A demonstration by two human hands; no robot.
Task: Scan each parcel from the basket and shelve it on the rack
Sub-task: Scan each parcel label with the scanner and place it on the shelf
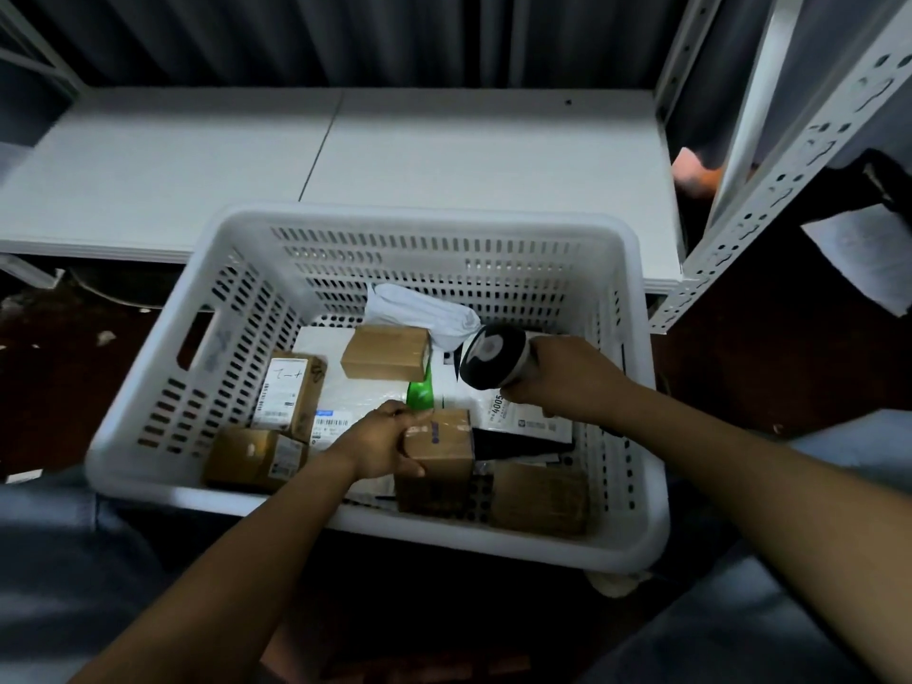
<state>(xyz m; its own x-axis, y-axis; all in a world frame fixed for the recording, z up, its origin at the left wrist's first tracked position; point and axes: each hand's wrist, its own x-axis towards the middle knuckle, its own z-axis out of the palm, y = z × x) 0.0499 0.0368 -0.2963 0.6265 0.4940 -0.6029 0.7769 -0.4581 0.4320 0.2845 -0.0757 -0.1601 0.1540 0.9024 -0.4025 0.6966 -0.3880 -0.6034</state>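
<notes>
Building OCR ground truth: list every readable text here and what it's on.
"4005": label on the white mailer beside the scanner; rest too small.
Handwritten marks, label of the labelled carton: illegible.
Blue print, tape of the taped carton in the left hand: blurred.
Other labels: too small.

White basket [395, 217], brown boxes [385, 353], dark reddish-brown floor [74, 362].
Basket walls have rows of punched slots, the base round holes. Boxes are plain brown cardboard. The taped box [439, 444] has glossy tape and a small blue mark. The labelled box [291, 392] has a white label with black handwriting and barcode. Poly bag [419, 313] white. Flat mailer [533, 419] white, black print. Green strip [420, 393] beside it. Scanner [493, 357] has a black head and white body. Shelf [444, 155] plain white. Rack upright [789, 190] white with a punched-hole pattern. Backdrop [345, 37] grey, vertical folds.
</notes>
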